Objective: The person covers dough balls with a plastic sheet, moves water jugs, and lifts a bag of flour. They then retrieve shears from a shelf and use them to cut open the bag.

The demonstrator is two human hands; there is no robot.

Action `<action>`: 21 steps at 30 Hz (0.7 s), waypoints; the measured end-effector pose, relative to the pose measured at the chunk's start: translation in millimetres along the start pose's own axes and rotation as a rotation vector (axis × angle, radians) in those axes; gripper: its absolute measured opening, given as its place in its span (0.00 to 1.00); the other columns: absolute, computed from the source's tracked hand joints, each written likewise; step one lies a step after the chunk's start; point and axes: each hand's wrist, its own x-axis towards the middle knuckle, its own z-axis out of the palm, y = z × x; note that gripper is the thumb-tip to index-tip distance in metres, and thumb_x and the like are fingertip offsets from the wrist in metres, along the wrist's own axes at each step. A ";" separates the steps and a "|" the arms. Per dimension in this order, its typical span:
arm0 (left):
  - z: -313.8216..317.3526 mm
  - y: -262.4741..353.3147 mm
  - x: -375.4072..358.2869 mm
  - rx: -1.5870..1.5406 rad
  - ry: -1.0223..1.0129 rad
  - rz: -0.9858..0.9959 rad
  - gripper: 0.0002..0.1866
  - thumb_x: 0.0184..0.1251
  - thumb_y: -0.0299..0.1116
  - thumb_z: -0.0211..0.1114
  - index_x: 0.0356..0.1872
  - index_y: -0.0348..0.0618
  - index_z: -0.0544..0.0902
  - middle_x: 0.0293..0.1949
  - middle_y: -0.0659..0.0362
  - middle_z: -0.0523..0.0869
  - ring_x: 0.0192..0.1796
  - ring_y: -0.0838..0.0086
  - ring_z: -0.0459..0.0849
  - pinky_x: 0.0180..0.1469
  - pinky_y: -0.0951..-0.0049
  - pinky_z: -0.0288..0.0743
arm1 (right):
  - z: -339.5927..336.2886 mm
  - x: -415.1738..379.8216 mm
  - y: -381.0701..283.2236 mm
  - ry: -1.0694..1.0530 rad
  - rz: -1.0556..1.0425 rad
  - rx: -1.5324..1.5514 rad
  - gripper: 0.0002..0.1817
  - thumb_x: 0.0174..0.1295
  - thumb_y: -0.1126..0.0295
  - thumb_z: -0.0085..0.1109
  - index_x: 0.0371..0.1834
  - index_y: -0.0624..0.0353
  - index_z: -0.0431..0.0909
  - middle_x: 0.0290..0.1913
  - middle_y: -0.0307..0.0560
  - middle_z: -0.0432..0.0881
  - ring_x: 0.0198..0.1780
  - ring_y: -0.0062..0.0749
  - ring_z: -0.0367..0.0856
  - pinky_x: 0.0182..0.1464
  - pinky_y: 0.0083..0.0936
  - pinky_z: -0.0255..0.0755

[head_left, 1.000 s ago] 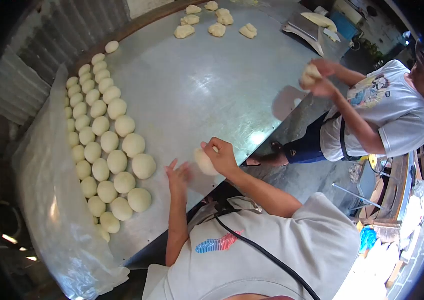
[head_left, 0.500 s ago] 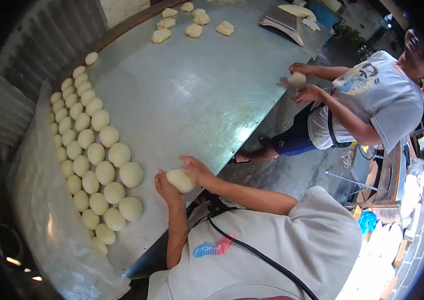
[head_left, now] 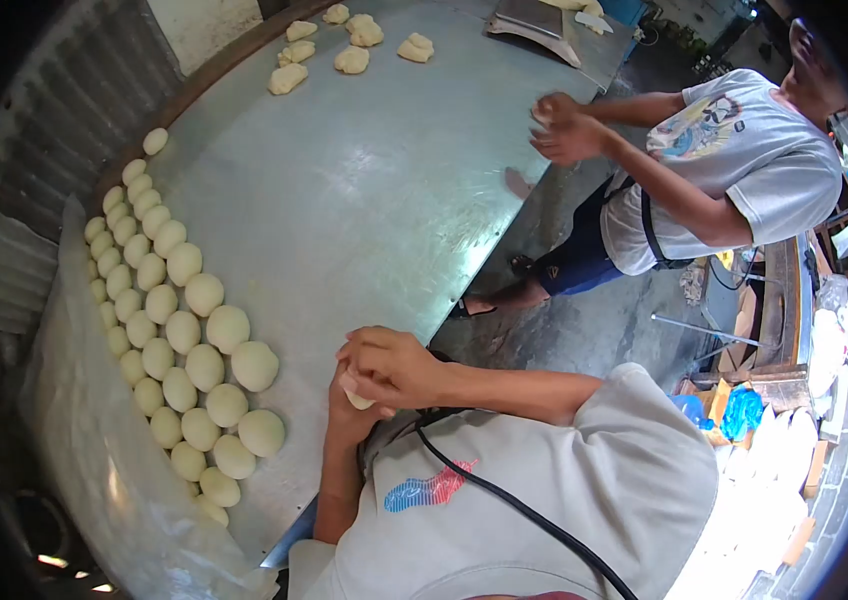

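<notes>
Close to my body, at the near edge of the metal table, a dough ball is cupped between my two hands. My left hand wraps it from the left and below. Over the top lies my right hand, fingers curled across it, so only a small pale part shows. Several rows of smooth round dough balls stand on the table to my left, the nearest a short way from my left hand.
Rough dough pieces lie at the far end, near a scale. A co-worker stands at the right edge with both hands together. Plastic sheeting hangs along the left side. Corrugated metal stands behind the balls.
My right hand has moved from beside the dough ball to over it, covering most of it. The co-worker's hands have come together. The whole view has shifted slightly.
</notes>
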 end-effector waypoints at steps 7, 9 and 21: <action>1.5 19.9 16.5 0.677 -0.124 0.269 0.36 0.44 0.42 0.70 0.56 0.42 0.66 0.56 0.52 0.68 0.58 0.66 0.67 0.57 0.66 0.62 | -7.5 7.0 -16.2 -0.478 -0.188 -0.094 0.34 0.56 0.40 0.37 0.49 0.61 0.68 0.55 0.61 0.66 0.57 0.51 0.64 0.62 0.47 0.48; 2.8 19.2 12.1 1.017 -0.147 0.374 0.32 0.47 0.42 0.68 0.54 0.42 0.68 0.55 0.52 0.69 0.58 0.67 0.68 0.56 0.66 0.62 | -7.2 13.9 -21.6 -0.563 -0.202 -0.109 0.34 0.56 0.41 0.39 0.54 0.60 0.67 0.53 0.58 0.70 0.57 0.50 0.64 0.62 0.50 0.46; -0.1 21.6 -4.3 -0.195 0.644 -0.036 0.15 0.68 0.37 0.43 0.43 0.39 0.75 0.37 0.59 0.76 0.38 0.77 0.75 0.39 0.80 0.69 | 11.1 53.0 5.9 -0.241 0.023 0.134 0.29 0.61 0.52 0.37 0.59 0.61 0.60 0.60 0.54 0.63 0.62 0.46 0.60 0.64 0.48 0.38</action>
